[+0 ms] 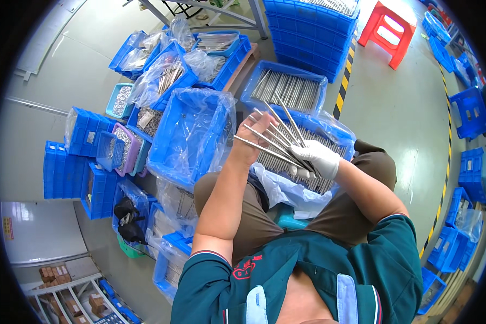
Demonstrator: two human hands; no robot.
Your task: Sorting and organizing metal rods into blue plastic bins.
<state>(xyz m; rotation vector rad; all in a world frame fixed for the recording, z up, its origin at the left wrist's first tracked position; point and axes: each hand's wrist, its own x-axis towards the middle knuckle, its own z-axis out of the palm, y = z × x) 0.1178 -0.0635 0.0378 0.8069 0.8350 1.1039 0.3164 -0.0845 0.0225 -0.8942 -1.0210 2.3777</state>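
Observation:
Several thin metal rods (277, 139) fan out between my hands above an open blue crate. My right hand (319, 157), in a white glove, is closed around their lower ends. Bare, my left hand (258, 131) has its fingers curled about the far part of the bunch; exactly which rods it grips I cannot tell. Under the hands, rows of similar metal rods (321, 139) fill the crate in front of my knees. White-blue plastic liner (286, 189) hangs over its near side.
Beyond stands another blue crate (286, 86) of rods. To the left is a liner-covered blue crate (181, 140), with stacked bins (94, 129) further out. A tall crate stack (310, 40) and a red stool (389, 32) stand at the back.

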